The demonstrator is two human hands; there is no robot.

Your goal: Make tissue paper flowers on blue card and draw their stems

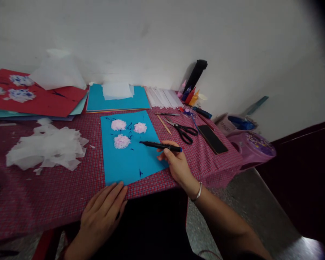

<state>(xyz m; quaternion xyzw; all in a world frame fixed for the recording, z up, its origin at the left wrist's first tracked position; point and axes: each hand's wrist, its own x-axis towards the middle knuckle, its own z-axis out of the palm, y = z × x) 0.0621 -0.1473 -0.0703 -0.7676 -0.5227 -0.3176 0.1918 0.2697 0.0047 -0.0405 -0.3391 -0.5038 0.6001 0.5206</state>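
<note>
A blue sheet of paper (130,162) lies on the checked tablecloth in front of me. It bears three fluffy pinkish-white flower shapes, such as the lower one (122,141), with dark blue leaf marks around them. My right hand (176,160) grips a black marker pen (159,145) with a blue end. The pen's dark tip is over the sheet, right of the flowers; whether it touches the paper I cannot tell. My left hand (104,211) rests flat at the sheet's lower left edge, fingers stretched out and holding nothing.
White torn tissue (48,146) is heaped at the left. Behind it lies a red sheet (43,101) with similar flowers. Scissors (182,130), a pencil (164,125), a phone (212,139) and paint bottles (190,96) occupy the right side. Purple bins (251,150) stand beyond the table's right edge.
</note>
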